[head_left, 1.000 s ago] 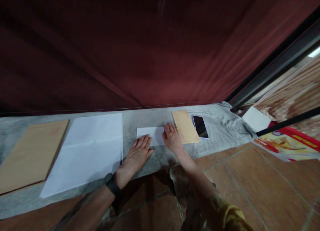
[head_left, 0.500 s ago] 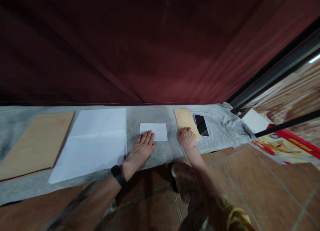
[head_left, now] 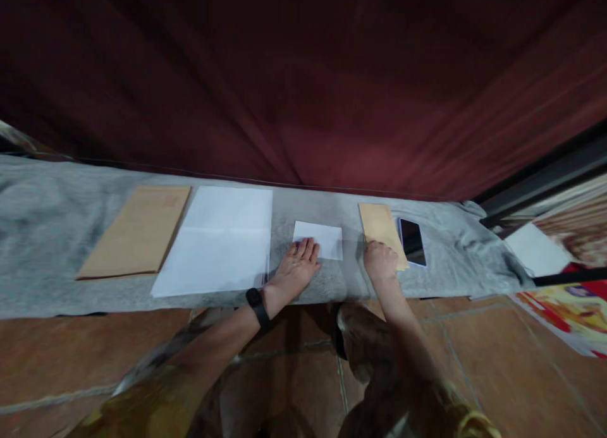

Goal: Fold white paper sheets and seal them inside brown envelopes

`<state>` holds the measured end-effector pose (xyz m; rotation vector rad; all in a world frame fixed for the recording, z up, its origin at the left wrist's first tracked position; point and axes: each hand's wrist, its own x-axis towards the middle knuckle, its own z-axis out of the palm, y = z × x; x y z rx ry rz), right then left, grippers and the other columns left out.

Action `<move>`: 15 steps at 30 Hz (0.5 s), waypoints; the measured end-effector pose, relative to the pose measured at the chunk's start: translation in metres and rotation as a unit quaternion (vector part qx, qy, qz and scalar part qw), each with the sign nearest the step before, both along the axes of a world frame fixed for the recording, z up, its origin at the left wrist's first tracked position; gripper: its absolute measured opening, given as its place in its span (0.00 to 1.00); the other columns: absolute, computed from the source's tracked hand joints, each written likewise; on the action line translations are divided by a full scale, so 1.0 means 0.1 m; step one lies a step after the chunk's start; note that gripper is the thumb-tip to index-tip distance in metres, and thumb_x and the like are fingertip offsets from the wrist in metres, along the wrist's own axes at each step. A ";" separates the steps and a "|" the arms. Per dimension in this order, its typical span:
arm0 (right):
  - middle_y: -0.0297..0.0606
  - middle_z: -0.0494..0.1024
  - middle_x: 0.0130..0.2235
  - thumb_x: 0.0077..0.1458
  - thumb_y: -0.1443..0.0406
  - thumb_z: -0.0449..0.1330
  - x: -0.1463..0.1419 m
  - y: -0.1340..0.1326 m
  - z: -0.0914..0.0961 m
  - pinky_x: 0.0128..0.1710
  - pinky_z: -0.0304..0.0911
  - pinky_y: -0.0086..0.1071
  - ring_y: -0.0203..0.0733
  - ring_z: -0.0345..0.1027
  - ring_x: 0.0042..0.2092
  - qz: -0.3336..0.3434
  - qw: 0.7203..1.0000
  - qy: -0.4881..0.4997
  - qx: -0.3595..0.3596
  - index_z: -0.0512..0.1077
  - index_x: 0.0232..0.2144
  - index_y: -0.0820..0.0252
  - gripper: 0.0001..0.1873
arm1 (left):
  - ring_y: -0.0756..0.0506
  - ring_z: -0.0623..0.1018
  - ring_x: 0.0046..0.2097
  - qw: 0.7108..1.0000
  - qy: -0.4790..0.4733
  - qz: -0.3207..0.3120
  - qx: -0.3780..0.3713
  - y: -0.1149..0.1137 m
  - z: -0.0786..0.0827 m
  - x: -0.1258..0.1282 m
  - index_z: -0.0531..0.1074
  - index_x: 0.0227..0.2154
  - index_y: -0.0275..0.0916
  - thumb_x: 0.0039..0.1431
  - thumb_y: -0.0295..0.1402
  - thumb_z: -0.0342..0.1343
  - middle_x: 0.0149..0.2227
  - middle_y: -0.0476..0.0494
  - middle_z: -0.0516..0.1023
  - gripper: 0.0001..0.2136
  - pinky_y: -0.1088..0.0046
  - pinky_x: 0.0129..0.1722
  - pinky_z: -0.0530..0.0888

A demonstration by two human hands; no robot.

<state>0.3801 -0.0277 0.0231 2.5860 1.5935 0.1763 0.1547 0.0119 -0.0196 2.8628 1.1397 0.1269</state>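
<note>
My left hand (head_left: pixel 294 268) lies flat and open on the grey cloth (head_left: pixel 57 204), its fingertips on the near left corner of a small folded white paper (head_left: pixel 321 239). My right hand (head_left: pixel 379 261) is curled, fingers closed, on the near end of a small tan envelope (head_left: pixel 378 226). Whether it grips the envelope or only presses on it is not visible. A dark phone (head_left: pixel 411 241) lies just right of the envelope.
Left of my hands lie a large white sheet (head_left: pixel 220 239) and a large tan envelope (head_left: pixel 137 229). A dark red curtain (head_left: pixel 303 84) hangs behind the cloth. Brown floor tiles (head_left: pixel 497 362) are in front. A white paper (head_left: pixel 538 251) and a colourful printed sheet (head_left: pixel 564 311) lie at right.
My right hand left the small white paper, moved right and curled onto the tan envelope's near end. The left hand stayed flat. The view swung to the left.
</note>
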 end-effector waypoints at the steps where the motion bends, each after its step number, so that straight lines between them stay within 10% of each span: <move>1: 0.62 0.80 0.36 0.64 0.72 0.48 -0.01 0.01 0.00 0.38 0.68 0.44 0.58 0.78 0.40 0.001 1.000 -0.001 0.004 0.77 0.38 0.73 0.17 | 0.35 0.59 0.70 1.000 0.003 0.002 -0.003 0.00 0.00 0.00 0.59 0.67 0.32 0.70 0.32 0.42 0.70 0.30 0.57 0.24 0.50 0.67 0.58; 10: 0.57 0.80 0.37 0.64 0.65 0.51 -0.07 0.02 -0.01 0.40 0.69 0.40 0.53 0.78 0.39 -0.009 0.999 0.010 0.039 0.77 0.39 0.71 0.17 | 0.35 0.59 0.70 1.000 -0.004 -0.001 -0.002 -0.02 0.04 0.00 0.58 0.67 0.33 0.70 0.33 0.43 0.70 0.29 0.57 0.24 0.51 0.67 0.57; 15: 0.49 0.76 0.56 0.65 0.66 0.51 -0.15 0.14 -0.15 0.56 0.65 0.39 0.47 0.71 0.57 0.137 0.977 0.138 0.091 0.72 0.56 0.63 0.20 | 0.35 0.61 0.69 1.000 0.007 -0.002 -0.002 -0.01 0.06 0.02 0.60 0.66 0.31 0.71 0.32 0.42 0.69 0.28 0.59 0.23 0.51 0.66 0.60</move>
